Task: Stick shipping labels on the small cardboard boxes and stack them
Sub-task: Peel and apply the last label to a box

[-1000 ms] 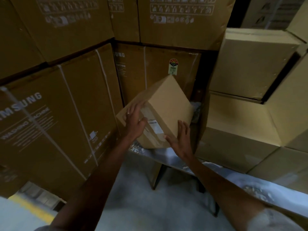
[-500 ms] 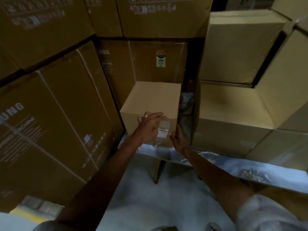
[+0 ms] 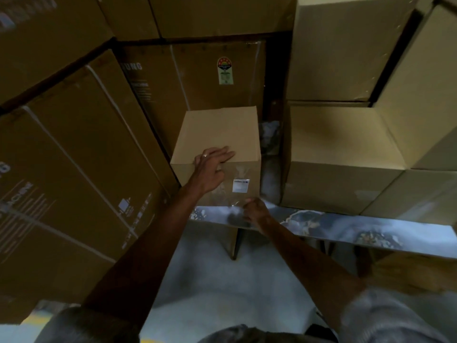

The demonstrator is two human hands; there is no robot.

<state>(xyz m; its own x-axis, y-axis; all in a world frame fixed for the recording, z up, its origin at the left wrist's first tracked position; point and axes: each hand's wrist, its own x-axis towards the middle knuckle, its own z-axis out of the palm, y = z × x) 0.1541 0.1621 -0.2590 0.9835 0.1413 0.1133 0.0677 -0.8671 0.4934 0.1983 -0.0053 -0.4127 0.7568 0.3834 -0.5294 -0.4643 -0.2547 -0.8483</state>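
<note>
On the counter (image 3: 346, 233), a small cardboard box (image 3: 220, 144) with label (image 3: 240, 185) on front, stiff, likely light, best gripped at opposite edges; left hand (image 3: 210, 169) flat on top, fingers straight, right hand (image 3: 254, 210) curled at lower edge.

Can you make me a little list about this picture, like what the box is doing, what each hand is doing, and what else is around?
Box: small cardboard box sits upright on the table edge
Sticker: white label on the box's front side, under clear tape
Left hand: left hand rests flat on the box's top front edge, fingers straight
Right hand: right hand is at the box's bottom front corner, fingers curled; what it holds is unclear
Neighbours: big plain boxes to the right, printed appliance cartons to the left and behind
</note>
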